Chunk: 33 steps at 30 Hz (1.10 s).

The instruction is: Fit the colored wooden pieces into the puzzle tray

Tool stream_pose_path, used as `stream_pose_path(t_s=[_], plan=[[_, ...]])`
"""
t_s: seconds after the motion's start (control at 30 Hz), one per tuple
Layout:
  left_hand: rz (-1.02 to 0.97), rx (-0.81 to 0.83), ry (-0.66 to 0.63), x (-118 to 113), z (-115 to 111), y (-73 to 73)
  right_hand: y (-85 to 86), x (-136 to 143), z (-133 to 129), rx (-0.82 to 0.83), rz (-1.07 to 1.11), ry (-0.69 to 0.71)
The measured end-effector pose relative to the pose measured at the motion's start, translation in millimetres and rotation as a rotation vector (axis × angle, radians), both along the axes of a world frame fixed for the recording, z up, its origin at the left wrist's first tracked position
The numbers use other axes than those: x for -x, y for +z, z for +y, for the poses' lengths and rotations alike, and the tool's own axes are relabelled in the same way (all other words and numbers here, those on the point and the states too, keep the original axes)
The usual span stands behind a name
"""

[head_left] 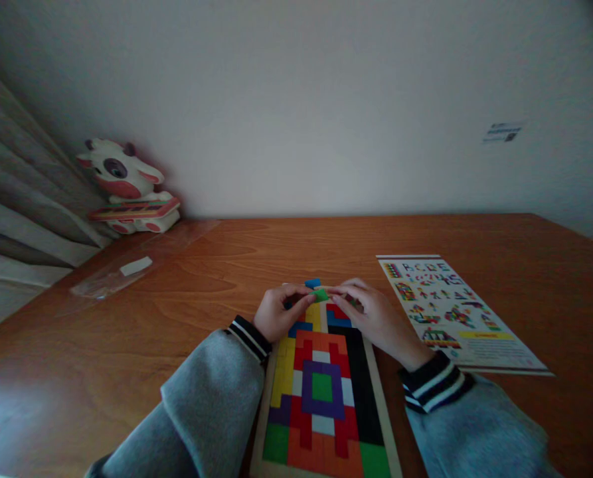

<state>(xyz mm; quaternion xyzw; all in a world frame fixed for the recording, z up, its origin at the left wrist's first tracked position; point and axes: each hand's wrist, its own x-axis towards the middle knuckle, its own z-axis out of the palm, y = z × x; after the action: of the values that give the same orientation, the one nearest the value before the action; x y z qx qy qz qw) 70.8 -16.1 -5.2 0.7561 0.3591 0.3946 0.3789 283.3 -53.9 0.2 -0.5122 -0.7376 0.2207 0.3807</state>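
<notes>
My left hand (280,311) and my right hand (370,315) meet over the far end of a wooden puzzle tray (382,405). Between their fingertips is a small green block (321,295), pinched at its left end by my left hand and at its right end by my right hand. Just behind it a blue block (313,283) shows; whether it lies in the tray or beyond it I cannot tell. Coloured blocks fill much of the tray, with a purple frame around a green block (322,388) in the middle. A black strip (364,392) runs along the right side. My hands hide parts of the far end.
A printed pattern sheet (455,312) lies to the right of the tray. At the back left, a toy cow with a keyboard (131,192) stands by a curtain (22,199). A clear plastic bag (101,282) with a white label lies on the wooden table (216,299).
</notes>
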Motion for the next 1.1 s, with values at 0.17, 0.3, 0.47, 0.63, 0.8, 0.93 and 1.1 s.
stream_pose_path(t_s=[0.17, 0.3, 0.47, 0.63, 0.8, 0.93, 1.1], plan=[[-0.036, 0.111, 0.041, 1, 4, -6.9, -1.3, -5, -7, 0.022, -0.241, -0.037], [0.02, 0.084, 0.036, 1, 3, -5.7, -9.9, 0, -6, 0.043, -0.261, -0.122], [0.028, 0.094, 0.043, 1, 3, -3.4, -18.4, 0, -2, 0.07, -0.16, -0.154], [-0.012, 0.09, 0.032, 1, 1, -2.4, -11.6, 0, -2, 0.133, 0.025, -0.131], [-0.179, 0.072, -0.111, 2, -2, 0.0, 4.2, 7, -8, 0.166, 0.285, -0.105], [-0.279, 0.105, -0.176, 0, -3, 3.8, 3.5, 15, -13, 0.052, 0.248, -0.078], [-0.276, 0.105, -0.215, -3, -5, 11.7, -5.1, 21, -15, -0.034, 0.202, -0.068]])
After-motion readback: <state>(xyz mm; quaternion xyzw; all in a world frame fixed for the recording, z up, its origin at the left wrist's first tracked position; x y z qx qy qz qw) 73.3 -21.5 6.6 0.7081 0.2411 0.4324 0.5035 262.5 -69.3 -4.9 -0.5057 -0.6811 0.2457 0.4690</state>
